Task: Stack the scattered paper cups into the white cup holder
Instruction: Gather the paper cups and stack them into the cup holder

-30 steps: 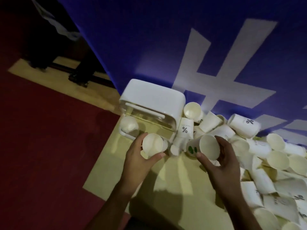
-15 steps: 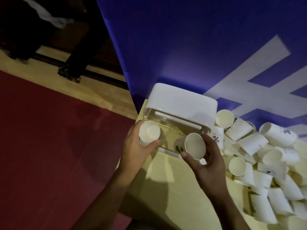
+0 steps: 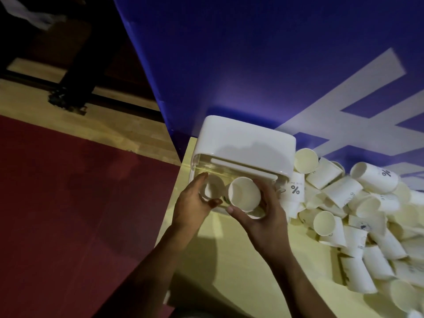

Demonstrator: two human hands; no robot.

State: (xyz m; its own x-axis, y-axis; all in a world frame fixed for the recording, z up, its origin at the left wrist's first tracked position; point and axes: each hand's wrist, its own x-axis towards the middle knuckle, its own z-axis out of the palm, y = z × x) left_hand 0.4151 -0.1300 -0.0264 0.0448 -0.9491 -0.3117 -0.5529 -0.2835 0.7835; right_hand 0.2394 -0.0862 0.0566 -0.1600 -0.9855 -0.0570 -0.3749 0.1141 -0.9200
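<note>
The white cup holder (image 3: 245, 143) stands at the left end of the yellow table, its clear front facing me. My left hand (image 3: 193, 203) grips a white paper cup (image 3: 212, 188) against the holder's left side. My right hand (image 3: 263, 213) holds a second paper cup (image 3: 243, 193), mouth toward me, just in front of the holder's clear front. A heap of several scattered white paper cups (image 3: 358, 216) lies to the right, some printed with a % mark.
A blue panel with white lettering (image 3: 275, 65) rises right behind the holder. The yellow table (image 3: 241, 271) ends just left of the holder, with red floor (image 3: 68, 214) below. A dark stand foot (image 3: 66, 102) sits on the floor at far left.
Both hands have carried their cups forward to the holder. The right cup moved left from the pile to the holder's front; the left cup now sits against the holder's left side.
</note>
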